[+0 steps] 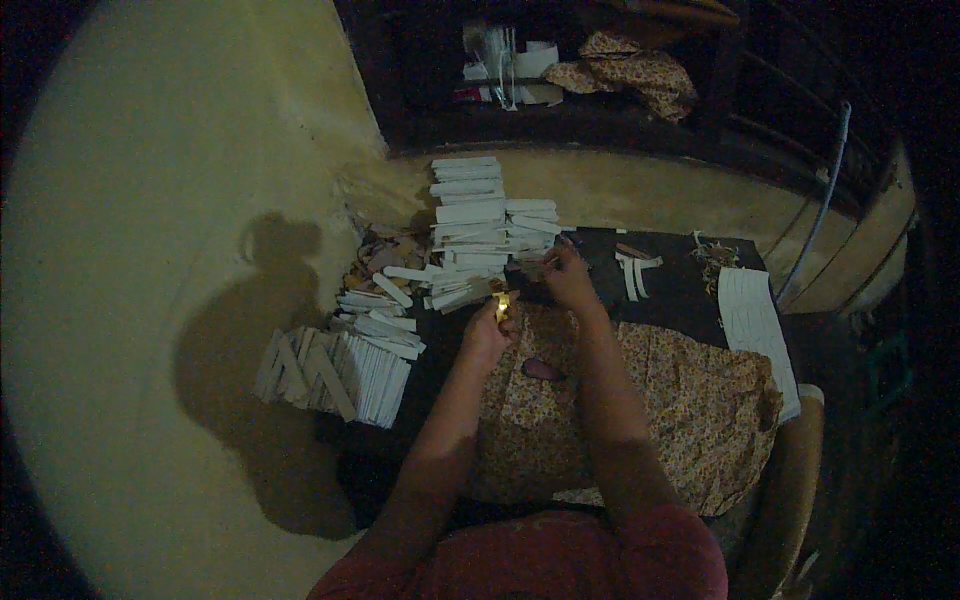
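Dim light, and both hands are up over the dark work surface. The left hand (pixel 490 330) is curled, its grip closed on a small yellow lit thing (pixel 502 305) that glows at the fingertips; what it is exactly cannot be told in this gloom. Just above and to the right, the right hand (pixel 568 275) reaches forward, its grip pinched on the end of a pale strip (pixel 545 262) at the edge of the tall pile of white strips (pixel 470 225). That pile sits at the far side of the dark mat (pixel 680 285), well stacked, with loose pieces splaying out at its base. Further left, a second heap of white strips (pixel 340 370) fans out on the floor (pixel 150 250), some leaning, some flat. Under both forearms lies a floral cloth (pixel 690 400), orange-patterned, spread across the lap area. To the right, a few loose white strips (pixel 635 272) rest on the mat, and a long white ribbed sheet (pixel 755 320) lies along its right edge. The person's shadow falls across the floor to the left.
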### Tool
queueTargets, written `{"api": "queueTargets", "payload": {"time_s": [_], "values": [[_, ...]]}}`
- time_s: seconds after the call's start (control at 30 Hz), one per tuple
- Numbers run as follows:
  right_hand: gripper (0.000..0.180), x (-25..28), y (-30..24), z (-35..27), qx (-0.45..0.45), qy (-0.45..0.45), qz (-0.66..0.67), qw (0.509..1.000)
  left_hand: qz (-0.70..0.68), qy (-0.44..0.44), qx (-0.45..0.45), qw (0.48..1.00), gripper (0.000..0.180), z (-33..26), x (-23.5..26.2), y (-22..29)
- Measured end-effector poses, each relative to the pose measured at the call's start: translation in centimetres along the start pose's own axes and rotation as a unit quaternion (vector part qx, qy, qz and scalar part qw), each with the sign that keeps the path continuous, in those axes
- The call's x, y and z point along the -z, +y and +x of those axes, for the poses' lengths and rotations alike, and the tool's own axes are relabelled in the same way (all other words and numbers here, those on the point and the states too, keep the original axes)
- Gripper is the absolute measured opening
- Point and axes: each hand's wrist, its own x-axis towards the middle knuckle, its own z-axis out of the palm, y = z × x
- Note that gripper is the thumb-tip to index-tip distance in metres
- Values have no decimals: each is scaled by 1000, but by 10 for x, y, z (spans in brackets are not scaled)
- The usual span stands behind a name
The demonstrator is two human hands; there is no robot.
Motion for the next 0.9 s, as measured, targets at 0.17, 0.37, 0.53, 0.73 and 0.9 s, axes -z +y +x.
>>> {"api": "queueTargets", "payload": {"time_s": [0.17,0.37,0.53,0.73,0.9], "values": [[11,12,-29,0,-111,-197,284,932,0,-1,-9,1000,30,-5,-13,-1],[16,15,-36,1,-95,-274,189,938,-12,75,-7,997,29,-3,-11,-3],[23,10,-28,1,-35,-275,154,948,-5,37,-13,999,33,-5,-13,2],[22,6,-29,0,-64,-279,116,951,49,32,-60,996,38,3,-4,-6],[25,4,-32,-3,-102,-273,176,940,150,73,-87,982,44,0,-7,-6]]}}
